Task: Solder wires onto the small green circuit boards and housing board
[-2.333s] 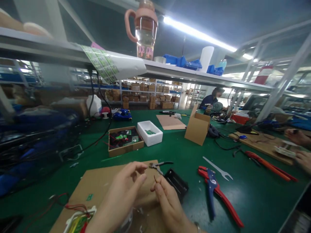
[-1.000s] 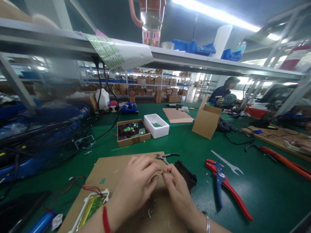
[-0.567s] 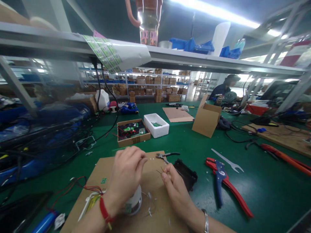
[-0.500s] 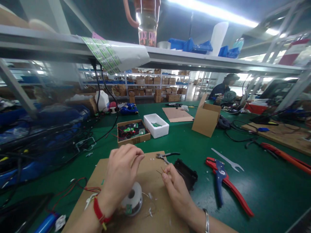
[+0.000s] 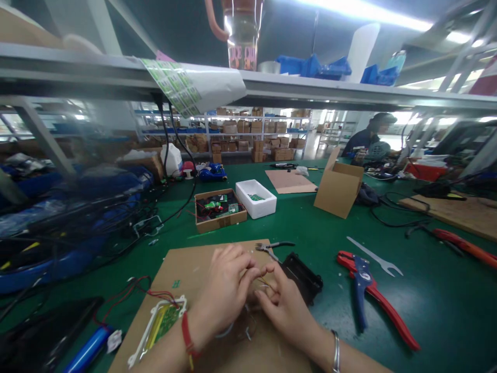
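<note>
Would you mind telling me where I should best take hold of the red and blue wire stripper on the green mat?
Take the blue handle and red handle of the wire stripper from the near side: they splay toward you, with the head pointing away, flat on the green mat.

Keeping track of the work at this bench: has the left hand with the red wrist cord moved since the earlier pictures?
Yes: the left hand has shifted rightward, closer to the black plastic case, and now sits close beside the right hand.
</note>
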Demonstrator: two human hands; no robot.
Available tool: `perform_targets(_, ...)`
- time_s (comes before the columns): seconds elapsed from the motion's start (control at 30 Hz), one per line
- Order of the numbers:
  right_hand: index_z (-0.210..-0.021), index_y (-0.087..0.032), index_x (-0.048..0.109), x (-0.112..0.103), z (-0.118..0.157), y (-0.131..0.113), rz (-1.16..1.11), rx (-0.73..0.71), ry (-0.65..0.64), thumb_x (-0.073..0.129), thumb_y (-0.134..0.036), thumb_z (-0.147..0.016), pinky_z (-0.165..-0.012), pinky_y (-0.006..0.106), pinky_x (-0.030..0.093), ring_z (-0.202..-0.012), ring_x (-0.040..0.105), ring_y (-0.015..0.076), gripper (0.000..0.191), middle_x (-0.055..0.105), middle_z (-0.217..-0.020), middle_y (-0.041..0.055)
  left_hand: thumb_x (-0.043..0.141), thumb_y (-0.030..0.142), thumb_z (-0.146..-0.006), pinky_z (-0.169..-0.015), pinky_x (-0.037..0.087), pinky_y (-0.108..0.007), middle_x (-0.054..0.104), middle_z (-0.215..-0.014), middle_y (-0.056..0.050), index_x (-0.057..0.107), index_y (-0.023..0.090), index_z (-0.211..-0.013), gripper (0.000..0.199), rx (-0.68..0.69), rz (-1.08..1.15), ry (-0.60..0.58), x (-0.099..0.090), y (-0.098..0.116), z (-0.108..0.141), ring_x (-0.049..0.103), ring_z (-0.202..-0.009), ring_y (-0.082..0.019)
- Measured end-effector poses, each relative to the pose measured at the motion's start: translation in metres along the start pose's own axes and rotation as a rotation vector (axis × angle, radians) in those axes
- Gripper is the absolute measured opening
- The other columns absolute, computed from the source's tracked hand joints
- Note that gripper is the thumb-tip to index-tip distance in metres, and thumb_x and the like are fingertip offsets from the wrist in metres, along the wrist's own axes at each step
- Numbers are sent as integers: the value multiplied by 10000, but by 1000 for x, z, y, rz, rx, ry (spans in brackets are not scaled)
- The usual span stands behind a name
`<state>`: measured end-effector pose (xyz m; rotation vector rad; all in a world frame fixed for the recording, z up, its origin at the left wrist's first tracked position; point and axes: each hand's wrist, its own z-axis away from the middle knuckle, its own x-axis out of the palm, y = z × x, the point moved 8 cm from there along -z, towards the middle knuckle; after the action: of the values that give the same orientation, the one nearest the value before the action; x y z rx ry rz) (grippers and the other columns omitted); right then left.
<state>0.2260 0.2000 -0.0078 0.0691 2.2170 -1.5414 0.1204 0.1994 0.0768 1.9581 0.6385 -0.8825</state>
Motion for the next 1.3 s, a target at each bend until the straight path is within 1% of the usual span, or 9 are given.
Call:
perform_targets(0.13, -971, -200, 524, -2, 1, -6, 32, -44, 4, 489, -277, -883, -468, 186, 327, -442, 452, 92, 122, 499, -558, -63, 530, 208, -878, -765, 334, -340, 556, -790, 12, 541, 193, -691, 188, -88, 60, -41, 1, -3, 1, 508, -844, -185)
perform_targets(0.3, -873, -182, 589, -11, -1, -23, 71, -124, 28, 425, -295, -925, -579, 214, 377, -587, 524, 116, 206, 588, -695, 5, 526, 235, -874, -779, 347, -342, 576, -788, 25, 544, 195, -687, 193, -165, 117, -78, 3, -8, 4, 534, -832, -178)
perform_targets(0.6, -757, -182, 517, -22, -3, -21, 7, -82, 155, 387, -352, -952, -578, 224, 363, -614, 474, 120, 290, 506, -666, -12, 522, 191, -875, -785, 345, -373, 571, -795, 2, 548, 189, -716, 161, -84, 32, -3, -5, -3, 7, 507, -838, -191)
perform_targets(0.73, -837, -179, 522, -15, -4, -16, -67, -30, 95, 488, -382, -904, -501, 205, 341, -543, 434, 94, 217, 513, -704, -20, 520, 167, -870, -734, 344, -351, 543, -768, 5, 514, 188, -696, 174, -22, -37, 54, -7, 5, 7, 487, -793, -181)
perform_targets(0.9, -788, -173, 529, -17, 0, -10, -140, 45, 119, 499, -364, -897, -540, 210, 356, -598, 454, 106, 222, 503, -698, -14, 489, 191, -893, -757, 319, -374, 554, -794, -7, 521, 199, -734, 163, -11, -126, 240, -48, 2, 14, 486, -821, -199)
perform_targets(1.0, -773, -178, 530, -13, 3, -11, -149, 46, 87, 516, -348, -884, -582, 223, 385, -649, 493, 125, 204, 527, -711, -5, 511, 248, -901, -786, 323, -377, 579, -857, -4, 555, 227, -798, 114, -11, -181, 347, -75, -8, 39, 505, -882, -206)
perform_targets(1.03, -772, -179, 535, -10, 4, -12, -147, 43, 59, 514, -338, -884, -595, 229, 394, -660, 503, 129, 196, 534, -716, -2, 516, 250, -900, -790, 332, -369, 582, -867, 0, 559, 236, -819, 93, -1, -187, 327, -76, -12, 49, 511, -895, -203)
perform_targets(1.13, -758, -181, 549, -3, 8, -18, -103, -2, 2, 494, -298, -890, -622, 247, 408, -688, 527, 144, 184, 548, -723, 8, 548, 236, -882, -788, 371, -347, 603, -895, 5, 555, 254, -910, 34, 46, -186, 170, -59, -19, 78, 533, -900, -193)
perform_targets(1.3, -730, -189, 554, -5, 6, -32, 24, -81, -6, 495, -237, -883, -613, 260, 402, -682, 524, 148, 170, 554, -721, 15, 559, 162, -860, -831, 419, -357, 654, -919, -4, 540, 250, -943, 122, 130, -195, 105, -33, -25, 101, 581, -902, -189)
